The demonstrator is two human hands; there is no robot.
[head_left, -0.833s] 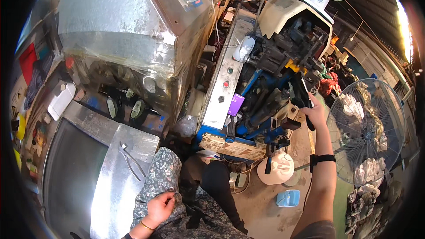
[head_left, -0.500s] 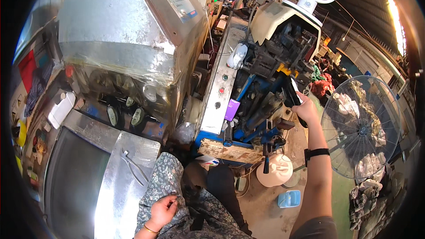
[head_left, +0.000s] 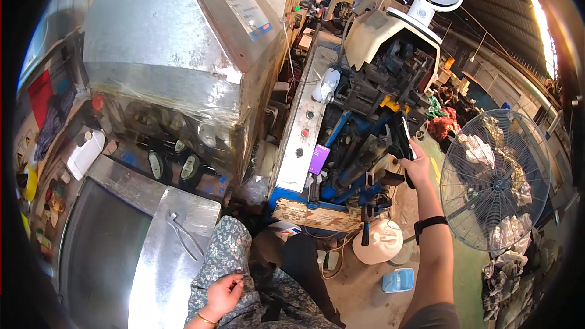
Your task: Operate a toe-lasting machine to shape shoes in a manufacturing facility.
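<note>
One dark, elongated piece [head_left: 398,139], right of centre.
My right hand [head_left: 417,164] grips its right side, long axis near vertical; my left hand [head_left: 224,294], farther off, lies curled closed on the apron [head_left: 224,247].

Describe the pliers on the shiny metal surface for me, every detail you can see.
The pliers are grey and look like bare metal, with a small, blunt head and two long, slim, curved handles that stand apart with a gap between them. They lie flat on the bright metal surface, head pointing away from the person, handle ends toward the lower right. Whether the jaws are open is too small to tell. Only the surface touches them; the left hand is apart from them.
</note>
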